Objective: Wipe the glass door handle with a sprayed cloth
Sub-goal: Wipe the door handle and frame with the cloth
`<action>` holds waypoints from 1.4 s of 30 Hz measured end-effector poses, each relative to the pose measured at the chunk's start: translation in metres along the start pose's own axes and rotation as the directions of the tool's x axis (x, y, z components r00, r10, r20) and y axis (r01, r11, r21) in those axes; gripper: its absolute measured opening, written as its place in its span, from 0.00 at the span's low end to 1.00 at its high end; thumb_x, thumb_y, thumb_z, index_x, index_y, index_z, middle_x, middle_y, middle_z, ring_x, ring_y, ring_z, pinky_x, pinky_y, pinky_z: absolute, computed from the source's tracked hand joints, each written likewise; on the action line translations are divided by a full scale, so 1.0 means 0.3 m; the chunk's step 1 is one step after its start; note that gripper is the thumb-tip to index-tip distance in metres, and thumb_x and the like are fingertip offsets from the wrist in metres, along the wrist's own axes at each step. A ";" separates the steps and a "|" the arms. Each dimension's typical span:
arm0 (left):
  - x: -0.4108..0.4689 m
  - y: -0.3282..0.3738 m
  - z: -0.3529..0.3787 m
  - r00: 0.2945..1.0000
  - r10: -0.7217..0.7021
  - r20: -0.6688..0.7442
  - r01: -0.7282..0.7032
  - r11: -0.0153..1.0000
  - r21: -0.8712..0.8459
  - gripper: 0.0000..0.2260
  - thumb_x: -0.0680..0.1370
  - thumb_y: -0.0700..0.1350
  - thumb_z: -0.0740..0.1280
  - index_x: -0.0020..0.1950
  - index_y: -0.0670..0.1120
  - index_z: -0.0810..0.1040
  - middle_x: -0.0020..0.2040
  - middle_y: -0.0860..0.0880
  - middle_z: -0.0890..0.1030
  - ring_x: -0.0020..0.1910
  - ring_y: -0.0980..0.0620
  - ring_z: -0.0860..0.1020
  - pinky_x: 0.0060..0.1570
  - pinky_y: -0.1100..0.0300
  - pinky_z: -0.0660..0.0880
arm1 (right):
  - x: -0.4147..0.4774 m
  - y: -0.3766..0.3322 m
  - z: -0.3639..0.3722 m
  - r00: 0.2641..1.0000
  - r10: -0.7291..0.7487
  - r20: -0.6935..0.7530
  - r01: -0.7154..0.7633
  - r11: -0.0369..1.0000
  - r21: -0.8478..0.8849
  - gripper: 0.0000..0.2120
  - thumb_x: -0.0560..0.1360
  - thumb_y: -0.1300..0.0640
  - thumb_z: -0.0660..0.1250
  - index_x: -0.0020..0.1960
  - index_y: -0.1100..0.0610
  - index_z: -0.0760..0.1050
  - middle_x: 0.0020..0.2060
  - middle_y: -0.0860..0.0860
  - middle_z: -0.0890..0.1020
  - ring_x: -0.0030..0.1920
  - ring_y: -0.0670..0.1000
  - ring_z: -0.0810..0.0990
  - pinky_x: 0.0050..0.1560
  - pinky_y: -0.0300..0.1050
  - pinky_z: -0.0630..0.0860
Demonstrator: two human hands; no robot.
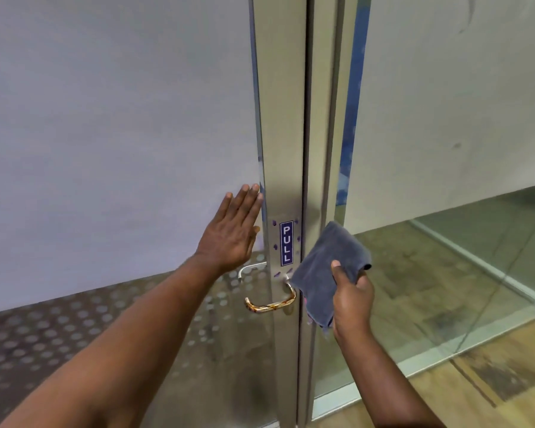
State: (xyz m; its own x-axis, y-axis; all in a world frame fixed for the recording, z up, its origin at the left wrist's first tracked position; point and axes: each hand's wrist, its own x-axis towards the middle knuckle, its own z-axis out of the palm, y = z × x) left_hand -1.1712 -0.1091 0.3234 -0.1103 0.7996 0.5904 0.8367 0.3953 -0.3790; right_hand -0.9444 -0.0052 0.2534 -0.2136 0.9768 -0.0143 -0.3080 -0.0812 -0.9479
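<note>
Wiping looks not yet begun. The left hand (232,236) lies spread flat on the glass door (105,149) beside its metal frame (283,149). The right hand (352,304) pinches the cloth (325,267) just beside the smeared handle (271,305) on that frame. Next: wrap the cloth round the handle and rub.

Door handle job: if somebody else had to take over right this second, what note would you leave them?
Left hand: open, fingers straight, flat at the frosted glass door.
Right hand: pinches the grey-blue cloth, held up just right of the PULL sticker.
Brass-coloured handle: below the sticker, streaky; the cloth's edge is at its upper end, contact unclear.
Done: cloth in hand; whether it is sprayed cannot be seen.
Left: wipe along the whole handle.
</note>
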 end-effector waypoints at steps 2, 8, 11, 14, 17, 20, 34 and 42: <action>0.002 -0.007 0.020 1.000 0.011 -0.009 -0.011 1.000 0.017 0.30 0.86 0.53 0.51 0.83 0.41 0.44 0.84 0.42 0.41 0.83 0.45 0.39 0.81 0.47 0.39 | -0.010 0.007 0.021 0.998 -0.043 -0.039 0.042 0.998 -0.038 0.04 0.80 0.58 0.71 0.45 0.54 0.80 0.44 0.52 0.86 0.49 0.56 0.85 0.54 0.51 0.80; 0.006 -0.018 0.063 0.996 0.045 -0.073 -0.045 0.999 0.009 0.30 0.85 0.52 0.49 0.83 0.42 0.42 0.84 0.43 0.41 0.83 0.46 0.40 0.80 0.49 0.36 | -0.029 0.044 0.094 0.979 -0.201 -0.043 0.191 0.967 -0.169 0.15 0.82 0.57 0.68 0.37 0.57 0.72 0.31 0.48 0.75 0.29 0.39 0.73 0.34 0.37 0.69; 0.014 -0.025 0.082 0.994 0.049 -0.097 -0.048 0.999 0.012 0.30 0.86 0.52 0.48 0.83 0.42 0.43 0.84 0.43 0.41 0.83 0.45 0.41 0.80 0.49 0.37 | -0.004 0.096 0.162 0.973 -0.227 0.037 0.229 0.945 -0.234 0.08 0.80 0.56 0.69 0.56 0.60 0.77 0.47 0.53 0.83 0.45 0.44 0.83 0.42 0.42 0.78; 0.016 -0.028 0.089 0.989 0.065 -0.136 -0.064 0.998 0.014 0.28 0.86 0.52 0.46 0.83 0.41 0.44 0.84 0.43 0.44 0.83 0.45 0.43 0.81 0.49 0.38 | 0.021 0.150 0.218 0.940 -0.282 0.194 0.325 0.913 -0.248 0.33 0.76 0.71 0.68 0.73 0.45 0.70 0.70 0.44 0.75 0.66 0.52 0.79 0.63 0.53 0.81; 0.018 -0.027 0.102 0.981 0.078 -0.180 -0.075 0.997 0.022 0.28 0.86 0.52 0.47 0.83 0.40 0.46 0.83 0.43 0.46 0.83 0.45 0.45 0.81 0.48 0.40 | 0.045 0.165 0.269 0.879 -0.395 0.268 0.460 0.851 -0.253 0.39 0.70 0.77 0.65 0.76 0.51 0.70 0.71 0.43 0.70 0.73 0.53 0.72 0.70 0.58 0.75; 0.020 -0.027 0.107 0.973 0.087 -0.212 -0.082 0.996 0.032 0.27 0.86 0.51 0.48 0.83 0.40 0.49 0.83 0.42 0.47 0.83 0.44 0.46 0.81 0.48 0.41 | 0.059 0.132 0.306 0.838 -0.468 0.281 0.542 0.776 -0.324 0.35 0.71 0.74 0.67 0.76 0.59 0.70 0.71 0.52 0.69 0.73 0.53 0.70 0.74 0.46 0.70; 0.022 -0.029 0.116 0.976 0.086 -0.201 -0.075 0.995 0.062 0.28 0.86 0.50 0.50 0.83 0.40 0.49 0.83 0.41 0.47 0.83 0.44 0.45 0.81 0.46 0.43 | 0.068 0.245 0.296 0.843 -0.419 0.336 0.531 0.552 -0.643 0.43 0.73 0.54 0.75 0.82 0.56 0.58 0.75 0.57 0.62 0.74 0.55 0.67 0.74 0.42 0.66; 0.020 -0.030 0.119 0.974 0.089 -0.209 -0.075 0.995 0.072 0.28 0.86 0.50 0.50 0.83 0.39 0.50 0.83 0.41 0.47 0.83 0.44 0.44 0.81 0.46 0.42 | 0.046 0.302 0.261 0.869 -0.367 0.332 0.488 0.522 -0.699 0.41 0.76 0.49 0.72 0.83 0.55 0.57 0.73 0.57 0.64 0.71 0.53 0.70 0.70 0.37 0.65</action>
State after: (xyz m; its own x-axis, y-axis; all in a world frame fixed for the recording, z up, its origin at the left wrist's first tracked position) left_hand -1.1985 -0.0916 0.3050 0.0790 0.7193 0.6902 0.8019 0.3655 -0.4726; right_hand -1.0480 -0.0145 0.1921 -0.3802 0.8128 0.4413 0.3833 0.5727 -0.7246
